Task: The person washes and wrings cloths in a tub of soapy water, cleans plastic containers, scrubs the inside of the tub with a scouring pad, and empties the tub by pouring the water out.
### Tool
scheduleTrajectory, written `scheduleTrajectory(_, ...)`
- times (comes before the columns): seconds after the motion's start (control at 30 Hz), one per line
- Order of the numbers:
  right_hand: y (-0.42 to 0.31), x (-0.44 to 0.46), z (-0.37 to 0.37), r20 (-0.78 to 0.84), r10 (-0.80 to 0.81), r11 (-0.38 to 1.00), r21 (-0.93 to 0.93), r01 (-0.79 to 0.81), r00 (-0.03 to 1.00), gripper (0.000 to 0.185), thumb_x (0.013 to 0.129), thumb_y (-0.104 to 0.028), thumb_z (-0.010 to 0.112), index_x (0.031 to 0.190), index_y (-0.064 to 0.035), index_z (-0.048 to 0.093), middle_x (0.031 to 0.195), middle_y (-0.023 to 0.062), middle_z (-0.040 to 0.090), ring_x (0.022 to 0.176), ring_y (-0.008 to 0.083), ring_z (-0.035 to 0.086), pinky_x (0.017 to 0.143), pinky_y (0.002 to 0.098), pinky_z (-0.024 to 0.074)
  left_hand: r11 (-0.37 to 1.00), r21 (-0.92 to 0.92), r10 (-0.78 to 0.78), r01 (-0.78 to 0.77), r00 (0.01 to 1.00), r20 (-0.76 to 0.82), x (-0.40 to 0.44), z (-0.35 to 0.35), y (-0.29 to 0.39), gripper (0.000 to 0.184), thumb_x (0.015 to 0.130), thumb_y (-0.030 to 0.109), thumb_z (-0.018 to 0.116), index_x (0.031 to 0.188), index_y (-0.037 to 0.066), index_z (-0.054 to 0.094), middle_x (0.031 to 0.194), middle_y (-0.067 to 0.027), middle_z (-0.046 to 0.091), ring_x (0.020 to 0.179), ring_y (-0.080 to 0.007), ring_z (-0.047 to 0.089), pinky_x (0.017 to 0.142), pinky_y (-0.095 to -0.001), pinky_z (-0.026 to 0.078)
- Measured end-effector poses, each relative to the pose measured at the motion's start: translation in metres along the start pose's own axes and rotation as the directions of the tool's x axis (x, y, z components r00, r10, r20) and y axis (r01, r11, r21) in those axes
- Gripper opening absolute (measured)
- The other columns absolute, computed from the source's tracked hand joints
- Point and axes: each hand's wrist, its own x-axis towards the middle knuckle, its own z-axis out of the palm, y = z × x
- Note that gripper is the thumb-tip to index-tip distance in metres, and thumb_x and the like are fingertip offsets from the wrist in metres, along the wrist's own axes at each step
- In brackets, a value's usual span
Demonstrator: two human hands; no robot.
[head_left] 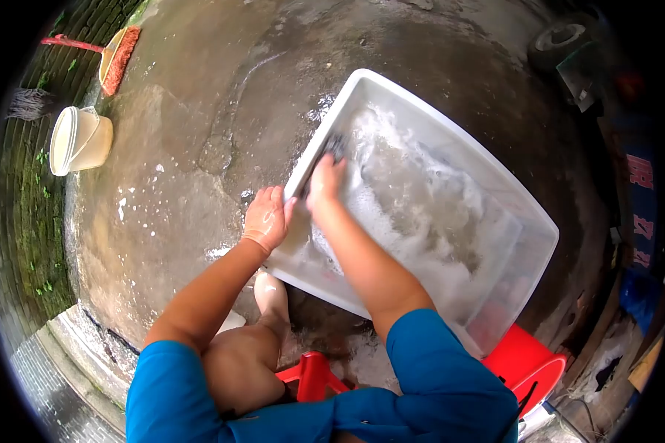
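A large white plastic tub (513, 184) holds cloudy water with white foam (391, 140). My left hand (267, 218) is on the tub's left rim, with its fingers over the edge and soap suds on its back. Inside the tub, against the left wall, my right hand (326, 181) is closed around a dark scrubbing pad (335, 145), which is blurred by motion.
A white bucket (92, 142) and a broom with red bristles (122, 60) stand at the upper left by a mossy wall. Below are a red stool (314, 376) and a red bucket (521, 365). A wheel (561, 37) lies at the upper right.
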Motion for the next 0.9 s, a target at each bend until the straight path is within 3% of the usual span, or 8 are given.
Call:
scheduleTrajectory(0.2, 0.041, -0.074, -0.042, 0.241, 0.302, 0.942, -0.222, -0.251, 0.922, 0.044, 0.086, -0.023, 0.042, 0.123, 0.0007, 0.039, 0.116, 0.0210, 0.050, 0.103, 0.0318, 0.052, 0.087, 0.0383, 0.0431, 0.998, -0.054, -0.012, 0.013, 1.000, 0.014, -0.002, -0.004, 0.001, 0.035, 0.087, 0.027, 0.050, 0.107, -0.002, 0.052, 0.098, -0.0202, 0.057, 0.096, -0.0353, 0.052, 0.085, -0.0407, 0.043)
scheduleTrajectory(0.33, 0.029, -0.092, -0.074, 0.454, 0.242, 0.516, -0.809, 0.283, 0.858, 0.039, 0.086, -0.023, 0.046, 0.120, -0.0042, 0.047, 0.125, 0.0206, 0.045, 0.110, 0.0374, 0.048, 0.092, 0.0421, 0.0391, 0.999, -0.006, 0.044, -0.045, 0.997, -0.059, 0.000, 0.001, -0.003, 0.038, 0.087, 0.028, 0.051, 0.108, -0.002, 0.052, 0.102, -0.0206, 0.058, 0.099, -0.0355, 0.052, 0.087, -0.0408, 0.043)
scheduleTrajectory(0.4, 0.022, -0.092, -0.087, 0.649, 0.290, -0.050, -0.723, 0.689, 0.703, 0.041, 0.084, -0.023, 0.049, 0.124, -0.0116, 0.049, 0.138, 0.0173, 0.035, 0.121, 0.0403, 0.038, 0.101, 0.0488, 0.0302, 1.000, 0.003, 0.022, -0.022, 0.999, -0.048, -0.002, 0.002, -0.003, 0.039, 0.087, 0.029, 0.051, 0.109, -0.003, 0.052, 0.103, -0.0207, 0.058, 0.100, -0.0355, 0.052, 0.088, -0.0407, 0.042)
scheduleTrajectory(0.53, 0.057, -0.019, -0.108, 0.783, 0.349, -0.192, -0.479, 0.857, 0.516, 0.043, 0.089, -0.028, 0.041, 0.125, -0.0065, 0.049, 0.141, 0.0162, 0.030, 0.128, 0.0384, 0.029, 0.106, 0.0526, 0.0192, 1.000, 0.027, 0.008, -0.008, 1.000, -0.014, -0.001, -0.001, 0.000, 0.041, 0.085, 0.030, 0.054, 0.109, -0.003, 0.052, 0.104, -0.0199, 0.057, 0.101, -0.0352, 0.051, 0.089, -0.0393, 0.042)
scheduleTrajectory(0.63, 0.069, 0.020, -0.092, 0.692, -0.103, -0.039, -0.720, 0.693, 0.714, 0.044, 0.089, -0.031, 0.041, 0.128, -0.0100, 0.047, 0.142, 0.0127, 0.031, 0.128, 0.0342, 0.031, 0.105, 0.0517, 0.0228, 0.995, 0.080, 0.053, -0.053, 0.999, 0.003, -0.001, -0.007, 0.008, 0.048, 0.084, 0.022, 0.054, 0.124, -0.001, 0.042, 0.126, -0.0193, 0.044, 0.118, -0.0360, 0.040, 0.098, -0.0451, 0.034)
scheduleTrajectory(0.7, -0.028, 0.000, -0.075, 0.706, 0.012, -0.479, -0.617, 0.624, 0.708, 0.049, 0.092, -0.034, 0.035, 0.135, -0.0112, 0.037, 0.145, 0.0131, 0.026, 0.132, 0.0349, 0.027, 0.107, 0.0471, 0.0225, 0.966, 0.182, 0.187, -0.183, 0.982, -0.003, -0.002, -0.005, 0.010, 0.059, 0.082, 0.010, 0.049, 0.138, 0.010, 0.029, 0.144, -0.0152, 0.024, 0.133, -0.0368, 0.022, 0.105, -0.0535, 0.021)
scheduleTrajectory(0.8, -0.034, 0.042, -0.075, 0.585, 0.083, -0.017, -0.809, 0.588, 0.807, 0.046, 0.090, -0.032, 0.038, 0.126, -0.0041, 0.048, 0.138, 0.0101, 0.039, 0.121, 0.0304, 0.043, 0.099, 0.0440, 0.0349, 0.899, 0.344, 0.280, -0.271, 0.960, 0.024, -0.002, 0.001, 0.009, 0.063, 0.079, 0.007, 0.049, 0.138, 0.021, 0.032, 0.145, -0.0124, 0.024, 0.134, -0.0380, 0.020, 0.105, -0.0562, 0.017)
scheduleTrajectory(0.9, -0.044, 0.078, -0.064, 0.430, -0.152, -0.006, -0.901, 0.434, 0.890, 0.040, 0.087, -0.033, 0.041, 0.118, -0.0117, 0.056, 0.126, 0.0134, 0.051, 0.113, 0.0306, 0.051, 0.096, 0.0428, 0.0380, 0.904, 0.333, 0.258, -0.268, 0.963, 0.073, -0.002, 0.000, 0.011, 0.062, 0.078, 0.005, 0.048, 0.137, 0.023, 0.036, 0.147, -0.0084, 0.021, 0.136, -0.0366, 0.016, 0.107, -0.0560, 0.015)
